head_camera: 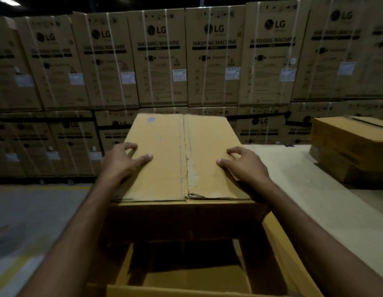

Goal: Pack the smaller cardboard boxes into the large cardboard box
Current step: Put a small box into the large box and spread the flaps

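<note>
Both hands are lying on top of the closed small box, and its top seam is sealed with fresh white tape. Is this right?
Not quite. In the head view the left hand and right hand do rest on the closed small box, but its top seam carries no white tape; the cardboard along it only looks worn and torn.

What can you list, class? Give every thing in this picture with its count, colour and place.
Closed box: one, tan, centre, under both hands.
Open box: one, brown, bottom centre, below the closed box.
Stacked boxes: count unclear, tan, on the platform at right.
Platform: one, pale, right.
Washing machine cartons: many, brown, stacked behind.
Floor: grey, left.
Left hand: on the closed box's left edge.
Right hand: on its right edge.
</note>
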Motion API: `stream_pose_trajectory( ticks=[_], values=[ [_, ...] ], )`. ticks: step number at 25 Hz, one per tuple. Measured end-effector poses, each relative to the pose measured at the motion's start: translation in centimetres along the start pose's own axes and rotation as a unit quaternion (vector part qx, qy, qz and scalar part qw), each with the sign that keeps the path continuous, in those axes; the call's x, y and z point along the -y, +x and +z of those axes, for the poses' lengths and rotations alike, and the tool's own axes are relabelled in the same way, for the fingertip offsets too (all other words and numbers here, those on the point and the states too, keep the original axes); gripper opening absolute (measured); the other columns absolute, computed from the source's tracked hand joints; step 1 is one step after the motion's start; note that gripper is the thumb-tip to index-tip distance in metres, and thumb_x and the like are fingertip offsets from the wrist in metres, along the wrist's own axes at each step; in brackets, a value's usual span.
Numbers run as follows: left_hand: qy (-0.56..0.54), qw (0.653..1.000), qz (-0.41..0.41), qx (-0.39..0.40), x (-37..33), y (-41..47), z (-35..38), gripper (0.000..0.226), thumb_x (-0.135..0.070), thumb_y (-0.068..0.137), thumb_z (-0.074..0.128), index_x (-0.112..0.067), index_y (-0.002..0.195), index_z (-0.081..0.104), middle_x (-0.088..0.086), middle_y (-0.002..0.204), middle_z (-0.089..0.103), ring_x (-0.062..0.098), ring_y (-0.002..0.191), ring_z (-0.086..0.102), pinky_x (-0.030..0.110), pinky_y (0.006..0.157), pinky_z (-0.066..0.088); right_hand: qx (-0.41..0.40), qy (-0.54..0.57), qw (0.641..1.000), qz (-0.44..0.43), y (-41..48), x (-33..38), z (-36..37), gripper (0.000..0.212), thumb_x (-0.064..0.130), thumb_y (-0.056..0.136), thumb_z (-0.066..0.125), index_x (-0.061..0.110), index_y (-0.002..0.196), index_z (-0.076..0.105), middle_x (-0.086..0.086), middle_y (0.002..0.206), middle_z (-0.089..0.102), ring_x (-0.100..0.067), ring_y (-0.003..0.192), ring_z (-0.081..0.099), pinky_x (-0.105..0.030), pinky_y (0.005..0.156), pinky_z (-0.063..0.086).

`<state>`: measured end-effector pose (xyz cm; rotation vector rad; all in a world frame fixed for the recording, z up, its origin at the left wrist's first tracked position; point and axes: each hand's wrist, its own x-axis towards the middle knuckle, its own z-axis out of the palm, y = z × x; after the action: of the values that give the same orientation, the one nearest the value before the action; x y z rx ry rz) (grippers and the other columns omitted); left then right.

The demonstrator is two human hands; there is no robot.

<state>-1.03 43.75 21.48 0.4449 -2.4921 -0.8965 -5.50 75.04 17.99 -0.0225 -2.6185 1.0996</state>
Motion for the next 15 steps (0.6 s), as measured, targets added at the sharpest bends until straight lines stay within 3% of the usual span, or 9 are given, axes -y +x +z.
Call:
stream_pose_trajectory(
  ticks=[5, 11, 15],
  values=[
    [0.097, 0.987, 0.037, 0.120, 5.1, 0.1, 2.3, 0.077, -0.069, 0.077, 0.073, -0.031, 0.142, 0.054, 0.005, 0.143, 0.058, 0.031, 0.123, 0.057, 0.043, 0.092, 0.051, 0.000, -0.068, 0.995, 0.074, -3.0, -0.2, 3.0, 0.072, 0.063, 0.074, 0.072, 0.039, 0.140, 0.057, -0.002, 0.143, 0.056, -0.024, 0.126, 0.054, -0.045, 0.097, 0.051],
    [0.156, 0.964, 0.058, 0.207, 7.5, 0.7, 2.6, 0.065, -0.063, 0.084, 0.070, -0.026, 0.136, 0.061, 0.007, 0.141, 0.058, 0.028, 0.125, 0.055, 0.035, 0.082, 0.041, 0.030, -0.101, 0.985, 0.134, -5.4, -0.5, 5.6, 0.068, 0.063, 0.079, 0.073, 0.033, 0.139, 0.059, -0.001, 0.142, 0.060, -0.025, 0.126, 0.057, -0.046, 0.099, 0.050],
    [0.137, 0.948, 0.043, 0.285, 9.6, 1.6, 5.6, 0.067, -0.056, 0.083, 0.076, -0.025, 0.140, 0.058, 0.006, 0.146, 0.054, 0.026, 0.127, 0.054, 0.038, 0.093, 0.048, 0.056, -0.107, 0.978, 0.172, -5.6, -2.6, 8.4, 0.070, 0.060, 0.080, 0.073, 0.029, 0.140, 0.057, -0.001, 0.138, 0.061, -0.024, 0.121, 0.060, -0.045, 0.096, 0.054]
  ],
)
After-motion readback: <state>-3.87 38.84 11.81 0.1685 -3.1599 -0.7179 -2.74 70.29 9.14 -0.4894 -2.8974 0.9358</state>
